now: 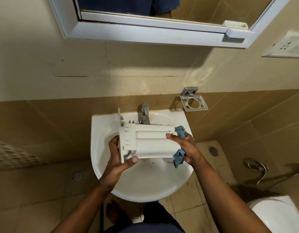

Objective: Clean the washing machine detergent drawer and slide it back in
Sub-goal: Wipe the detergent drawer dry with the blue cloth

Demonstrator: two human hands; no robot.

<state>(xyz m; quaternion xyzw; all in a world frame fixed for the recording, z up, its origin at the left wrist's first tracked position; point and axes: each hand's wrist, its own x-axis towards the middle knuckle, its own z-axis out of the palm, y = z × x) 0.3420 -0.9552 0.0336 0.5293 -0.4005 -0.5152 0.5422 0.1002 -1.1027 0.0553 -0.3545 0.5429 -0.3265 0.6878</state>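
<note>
The white detergent drawer (150, 142) is held upside down over the white sink (145, 182), its front panel to the left. My left hand (119, 157) grips that front-panel end, thumb on the near edge. My right hand (184, 145) holds a blue cloth (178, 158) against the drawer's right end, fingers lying over the drawer's underside. Bits of the cloth stick out above and below the hand.
A chrome tap (144, 115) stands at the back of the sink, just behind the drawer. A metal soap holder (194, 102) is on the wall to the right. A toilet (278, 214) sits at lower right. Dark specks lie in the basin.
</note>
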